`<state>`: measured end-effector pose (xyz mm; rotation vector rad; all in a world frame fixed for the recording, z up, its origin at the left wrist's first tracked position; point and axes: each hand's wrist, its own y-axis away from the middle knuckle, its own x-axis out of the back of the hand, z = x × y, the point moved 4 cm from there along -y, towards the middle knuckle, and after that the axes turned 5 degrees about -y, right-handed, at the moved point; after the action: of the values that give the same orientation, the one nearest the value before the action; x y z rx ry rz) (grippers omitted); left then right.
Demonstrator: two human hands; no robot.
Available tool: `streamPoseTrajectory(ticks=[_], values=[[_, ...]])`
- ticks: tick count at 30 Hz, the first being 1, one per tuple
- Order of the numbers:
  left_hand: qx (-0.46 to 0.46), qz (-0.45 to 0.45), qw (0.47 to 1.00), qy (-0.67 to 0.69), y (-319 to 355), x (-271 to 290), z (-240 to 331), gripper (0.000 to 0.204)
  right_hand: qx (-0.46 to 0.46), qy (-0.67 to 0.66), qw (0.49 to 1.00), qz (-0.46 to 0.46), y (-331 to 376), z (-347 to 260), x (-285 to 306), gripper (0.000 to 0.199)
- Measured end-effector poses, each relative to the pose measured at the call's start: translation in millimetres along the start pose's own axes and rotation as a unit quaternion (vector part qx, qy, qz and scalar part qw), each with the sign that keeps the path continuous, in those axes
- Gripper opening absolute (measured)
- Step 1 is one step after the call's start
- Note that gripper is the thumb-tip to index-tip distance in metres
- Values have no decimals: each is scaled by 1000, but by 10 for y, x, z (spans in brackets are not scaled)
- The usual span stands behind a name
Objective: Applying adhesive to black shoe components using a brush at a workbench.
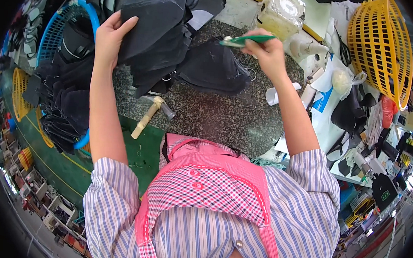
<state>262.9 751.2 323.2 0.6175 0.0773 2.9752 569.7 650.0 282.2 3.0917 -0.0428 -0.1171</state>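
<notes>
My left hand grips the edge of a dark fabric piece lifted from a heap of similar black cut pieces on the speckled stone slab. My right hand holds a green-handled brush, its bristle end pointing left above another black piece. A square plastic container of yellowish glue stands just beyond the right hand.
A hammer with a pale wooden handle lies on the slab near the green mat. A blue basket full of black pieces sits at left, a yellow basket at upper right. White papers, scissors and scraps crowd the right side.
</notes>
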Motion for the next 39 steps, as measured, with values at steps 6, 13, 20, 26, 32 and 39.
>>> streamPoseTrajectory(ticks=[6, 13, 20, 26, 32, 39], values=[[-303, 28, 918, -254, 582, -948, 199, 32, -1, 112, 994, 5, -216, 306, -55, 21], [-154, -93, 949, -260, 926, -1524, -259, 50, -140, 130, 979, 75, 375, 100, 741, 18], [-137, -106, 955, -240, 885, -1620, -136, 34, 1, 196, 964, 177, 221, 109, 888, 14], [97, -218, 969, -69, 809, -1569, -408, 25, -101, 103, 959, 242, 503, 151, 1042, 20], [82, -327, 937, 91, 1117, -1552, -670, 16, -76, -50, 992, 83, 338, 4, 232, 15], [59, -266, 962, -6, 1234, -1509, -794, 23, -124, 118, 985, -30, 324, 23, 64, 12]])
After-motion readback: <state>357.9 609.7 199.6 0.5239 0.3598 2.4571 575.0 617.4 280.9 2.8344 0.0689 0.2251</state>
